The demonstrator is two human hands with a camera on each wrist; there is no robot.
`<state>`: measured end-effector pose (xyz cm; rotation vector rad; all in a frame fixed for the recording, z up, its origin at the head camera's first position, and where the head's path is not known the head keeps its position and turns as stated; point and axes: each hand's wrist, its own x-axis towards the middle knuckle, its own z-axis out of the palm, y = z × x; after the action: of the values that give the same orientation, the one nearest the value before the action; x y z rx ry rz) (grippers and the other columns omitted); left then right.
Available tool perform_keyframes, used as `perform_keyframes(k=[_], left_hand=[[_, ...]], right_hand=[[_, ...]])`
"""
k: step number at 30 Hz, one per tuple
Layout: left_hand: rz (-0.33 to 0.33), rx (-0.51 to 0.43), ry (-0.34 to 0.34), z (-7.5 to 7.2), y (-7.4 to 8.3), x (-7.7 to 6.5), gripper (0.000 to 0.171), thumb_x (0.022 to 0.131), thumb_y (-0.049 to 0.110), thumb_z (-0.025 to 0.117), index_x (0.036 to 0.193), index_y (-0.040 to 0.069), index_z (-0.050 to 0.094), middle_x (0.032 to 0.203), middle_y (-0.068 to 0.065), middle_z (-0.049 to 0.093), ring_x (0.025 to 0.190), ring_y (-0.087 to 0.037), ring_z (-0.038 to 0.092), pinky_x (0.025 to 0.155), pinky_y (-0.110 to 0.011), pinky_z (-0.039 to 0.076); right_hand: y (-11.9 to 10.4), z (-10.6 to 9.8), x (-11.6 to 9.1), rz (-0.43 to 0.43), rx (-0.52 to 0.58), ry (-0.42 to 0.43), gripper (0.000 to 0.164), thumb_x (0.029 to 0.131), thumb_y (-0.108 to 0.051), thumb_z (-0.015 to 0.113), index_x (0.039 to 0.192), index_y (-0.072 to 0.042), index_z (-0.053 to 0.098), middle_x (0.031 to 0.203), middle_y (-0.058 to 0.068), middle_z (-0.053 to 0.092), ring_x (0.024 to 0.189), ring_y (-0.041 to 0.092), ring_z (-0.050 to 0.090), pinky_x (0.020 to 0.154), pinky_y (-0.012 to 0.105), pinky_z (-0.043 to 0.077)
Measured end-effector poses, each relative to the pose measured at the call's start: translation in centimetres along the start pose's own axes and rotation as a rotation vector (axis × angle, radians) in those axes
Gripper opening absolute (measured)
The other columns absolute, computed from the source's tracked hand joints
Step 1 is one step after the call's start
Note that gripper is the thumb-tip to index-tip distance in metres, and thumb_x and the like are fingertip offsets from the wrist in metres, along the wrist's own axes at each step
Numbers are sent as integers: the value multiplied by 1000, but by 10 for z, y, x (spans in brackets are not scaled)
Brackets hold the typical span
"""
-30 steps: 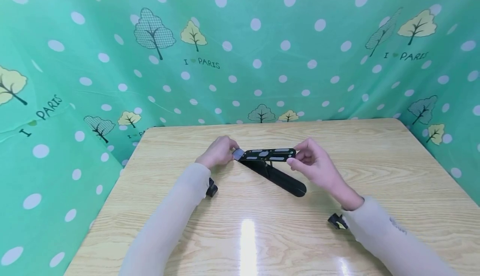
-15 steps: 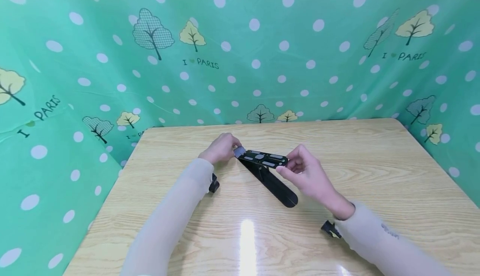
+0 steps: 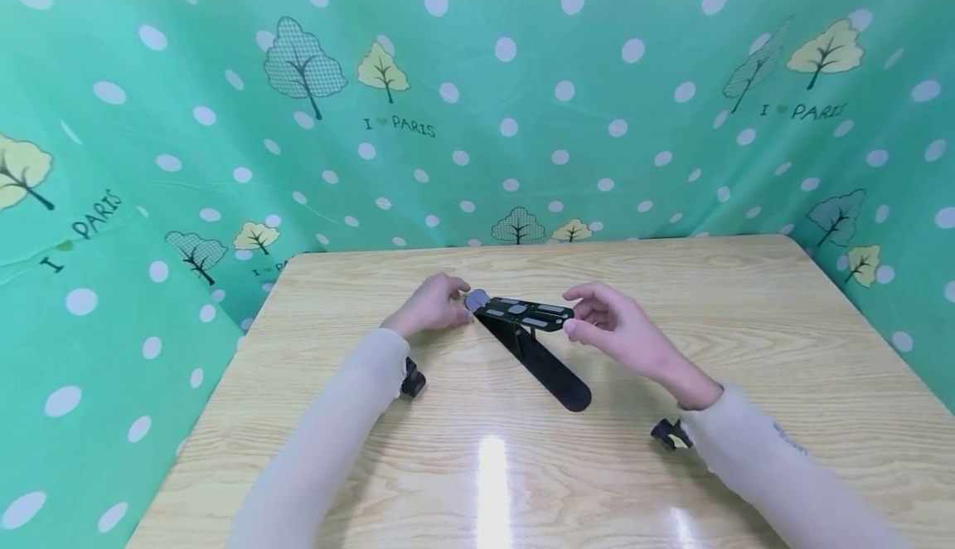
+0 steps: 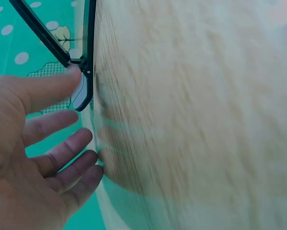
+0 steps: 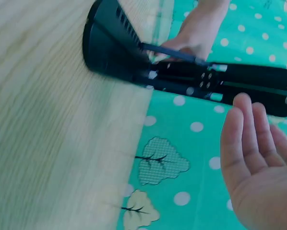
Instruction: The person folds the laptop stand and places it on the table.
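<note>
A black folding stand (image 3: 548, 366) rests on the table, its long rounded base pointing toward me on the right. Its upper plate (image 3: 522, 313), with grey pads, is propped up at an angle on a thin strut. My left hand (image 3: 436, 304) is spread beside the hinged far end; in the left wrist view its thumb (image 4: 52, 91) overlaps the hinge and the other fingers are extended. My right hand (image 3: 622, 333) is at the raised plate's free end, thumb and fingers apart. In the right wrist view its straight fingers (image 5: 251, 136) are right beside the plate's edge.
The wooden table (image 3: 298, 483) meets a green dotted cloth (image 3: 477, 118) along its back edge. A small black wrist camera (image 3: 413, 378) is worn under the left sleeve, another wrist camera (image 3: 671, 435) under the right.
Both hands earlier gripped the stand's ends and swung its near end leftward and toward me. Now the fingers have loosened; the left hand has shifted slightly left, the right hand slightly right.
</note>
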<state>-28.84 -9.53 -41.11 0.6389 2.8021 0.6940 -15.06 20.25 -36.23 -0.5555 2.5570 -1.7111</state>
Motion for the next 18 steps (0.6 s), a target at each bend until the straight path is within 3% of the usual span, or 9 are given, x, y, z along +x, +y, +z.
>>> perform_keyframes(k=[7, 13, 18], left_hand=[[7, -34, -8, 3, 1, -2, 53, 75, 40, 80, 119, 14, 67, 110, -5, 64, 99, -20, 53, 86, -36, 47], [-4, -33, 17, 3, 0, -2, 51, 75, 42, 79, 118, 16, 68, 111, -4, 65, 100, -19, 54, 88, -37, 47], [1, -52, -9, 1, 0, 2, 51, 76, 40, 80, 118, 15, 68, 113, -4, 66, 100, -20, 57, 87, -36, 48]], right_hand=[[7, -5, 5, -30, 80, -83, 36, 92, -15, 64, 125, -1, 56, 98, 15, 63, 85, 38, 64, 75, 41, 55], [7, -1, 5, -30, 97, -74, 31, 93, -15, 64, 121, -3, 59, 97, 15, 64, 84, 40, 63, 73, 35, 55], [6, 4, 3, -30, 118, -57, 31, 92, -14, 64, 120, 1, 59, 97, 18, 65, 81, 33, 64, 71, 33, 55]])
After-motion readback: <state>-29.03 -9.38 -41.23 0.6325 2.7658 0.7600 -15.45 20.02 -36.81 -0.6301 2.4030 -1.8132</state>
